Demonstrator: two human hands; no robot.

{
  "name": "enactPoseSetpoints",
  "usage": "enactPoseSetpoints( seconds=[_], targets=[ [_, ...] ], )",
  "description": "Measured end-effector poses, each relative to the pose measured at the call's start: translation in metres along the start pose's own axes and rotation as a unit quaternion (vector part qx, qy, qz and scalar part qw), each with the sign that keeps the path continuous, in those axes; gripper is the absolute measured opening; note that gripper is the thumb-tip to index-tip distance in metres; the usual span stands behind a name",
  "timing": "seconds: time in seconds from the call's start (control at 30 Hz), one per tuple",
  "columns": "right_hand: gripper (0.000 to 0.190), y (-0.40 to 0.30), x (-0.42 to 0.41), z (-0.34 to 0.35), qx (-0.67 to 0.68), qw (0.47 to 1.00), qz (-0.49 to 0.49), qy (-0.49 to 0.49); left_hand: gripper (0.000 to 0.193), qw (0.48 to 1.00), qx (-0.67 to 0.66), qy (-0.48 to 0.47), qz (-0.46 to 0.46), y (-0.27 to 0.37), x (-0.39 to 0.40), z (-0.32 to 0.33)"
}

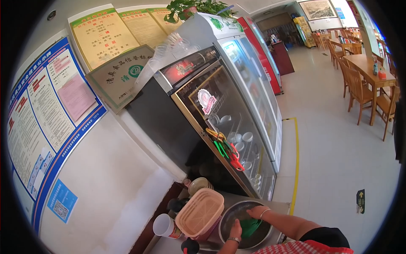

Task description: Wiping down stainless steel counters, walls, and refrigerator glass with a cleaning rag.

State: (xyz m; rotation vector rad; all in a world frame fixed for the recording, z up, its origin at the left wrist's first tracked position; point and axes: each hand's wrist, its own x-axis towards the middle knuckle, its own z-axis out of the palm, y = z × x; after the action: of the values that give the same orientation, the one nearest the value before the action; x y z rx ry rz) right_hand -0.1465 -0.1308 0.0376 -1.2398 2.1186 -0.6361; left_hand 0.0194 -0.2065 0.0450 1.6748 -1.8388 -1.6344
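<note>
A round stainless steel basin [223,233] stands on the metal worktop in front of me. In it, a bunched green sheet [251,227], cloth or plastic, lies between my two hands. My left hand [236,230], with a metal band at the wrist, grips its near left side. At its far edge my right hand [257,212], wearing a pale bracelet, has its fingers curled on it. The basin's bottom is dark and its contents are hard to make out. Left of the basin sits a pink plastic basket [201,211], stacked over a darker pink one.
A white bucket [163,224], a black-handled item [190,246] and stacked bowls [199,185] crowd the left side. Beyond stands a glass-door cabinet [234,127] of bowls, scissors [236,160] hanging on its front. A yellow floor line [296,165] runs right of the worktop.
</note>
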Motion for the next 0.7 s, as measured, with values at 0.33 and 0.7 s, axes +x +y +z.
enactPoseSetpoints(
  seconds=[0.33,0.7],
  targets=[
    [0.032,-0.020,-0.044,0.022,-0.335,0.928,-0.149,-0.058,0.046,0.999,0.022,-0.030,0.036,-0.016,0.024,-0.010],
    [0.038,-0.090,-0.052,-0.014,0.038,0.982,-0.187,0.015,0.051,0.871,-0.397,-0.233,-0.169,0.020,-0.038,-0.011]
  ],
)
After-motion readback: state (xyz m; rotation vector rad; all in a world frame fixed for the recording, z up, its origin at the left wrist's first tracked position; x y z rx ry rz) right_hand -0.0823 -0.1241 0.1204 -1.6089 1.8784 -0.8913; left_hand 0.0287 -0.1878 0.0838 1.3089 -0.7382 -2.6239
